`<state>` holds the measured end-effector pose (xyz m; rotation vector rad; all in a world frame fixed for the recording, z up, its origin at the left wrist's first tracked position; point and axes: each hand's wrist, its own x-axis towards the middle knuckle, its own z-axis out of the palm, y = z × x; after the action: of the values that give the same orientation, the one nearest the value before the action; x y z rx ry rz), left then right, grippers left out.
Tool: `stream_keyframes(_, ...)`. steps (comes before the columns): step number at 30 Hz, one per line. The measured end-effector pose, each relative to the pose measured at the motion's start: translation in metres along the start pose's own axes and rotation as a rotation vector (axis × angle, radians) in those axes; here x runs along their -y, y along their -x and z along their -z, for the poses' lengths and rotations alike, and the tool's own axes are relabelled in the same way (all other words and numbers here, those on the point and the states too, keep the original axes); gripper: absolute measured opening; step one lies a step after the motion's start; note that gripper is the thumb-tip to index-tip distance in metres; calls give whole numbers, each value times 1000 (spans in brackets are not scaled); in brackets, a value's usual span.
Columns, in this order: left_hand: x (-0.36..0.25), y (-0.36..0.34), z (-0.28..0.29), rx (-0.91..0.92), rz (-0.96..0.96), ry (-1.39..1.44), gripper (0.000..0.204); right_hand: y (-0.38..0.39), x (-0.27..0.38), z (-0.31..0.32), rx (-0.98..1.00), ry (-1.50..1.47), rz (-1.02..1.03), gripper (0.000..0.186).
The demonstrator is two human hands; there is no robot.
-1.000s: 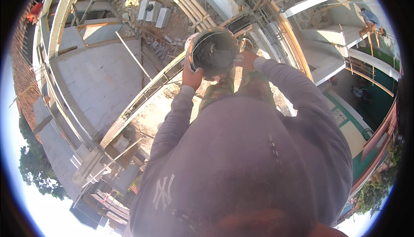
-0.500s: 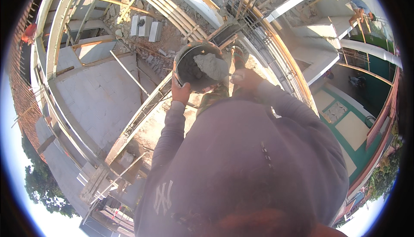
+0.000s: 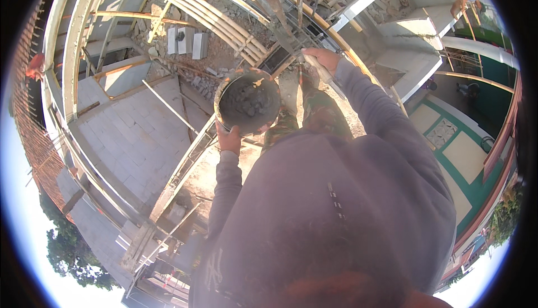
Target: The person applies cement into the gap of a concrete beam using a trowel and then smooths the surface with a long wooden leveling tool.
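Observation:
My left hand (image 3: 230,137) grips the rim of a round bucket (image 3: 246,102) holding grey, lumpy mortar, low over my camouflage-clad legs (image 3: 318,112). My right hand (image 3: 322,58) is stretched forward, closed on a trowel whose blade is hard to make out against the grey formwork (image 3: 274,58). This narrow trough of boards has steel bars in it and sits just beyond the bucket, with several upright rods rising from its far end.
I am high above a building site. Bamboo poles (image 3: 224,25) cross ahead. Pale blocks (image 3: 200,45) and rubble lie below left, beside a block wall (image 3: 123,145). Concrete ledges and thin props stand right, where another person (image 3: 462,0) works. Something red (image 3: 35,66) is at the far left.
My right hand and trowel have left the bucket, where the trowel carried a lump of mortar, and moved forward to the formwork. My left hand has shifted the bucket down and slightly left.

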<state>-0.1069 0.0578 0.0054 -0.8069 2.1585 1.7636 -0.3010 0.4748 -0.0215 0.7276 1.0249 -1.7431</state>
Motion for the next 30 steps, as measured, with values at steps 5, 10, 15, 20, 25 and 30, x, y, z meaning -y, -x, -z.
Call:
stream_keyframes(5, 7, 4, -1, -19, -45, 47, 64, 35, -51, -26, -46, 418, 83, 51)
stream_keyframes(10, 37, 5, 14, -74, 25, 104, 65, -33, -92, -31, -189, 565, 250, 60)
stream_keyframes(15, -10, 16, 5, -5, 153, 293, 58, -131, -60, -50, -325, 418, 347, 44)
stream_keyframes(20, -1, 23, 14, -22, 124, 314, 52, -116, -68, -74, -475, 181, 287, 41)
stream_keyframes(25, 0, 16, 13, 3, 102, 281, 55, -91, -113, -34, -571, 22, 341, 42)
stream_keyframes(30, 30, 8, 23, -31, -3, 215, 61, -67, -112, -46, -522, 423, 387, 51)
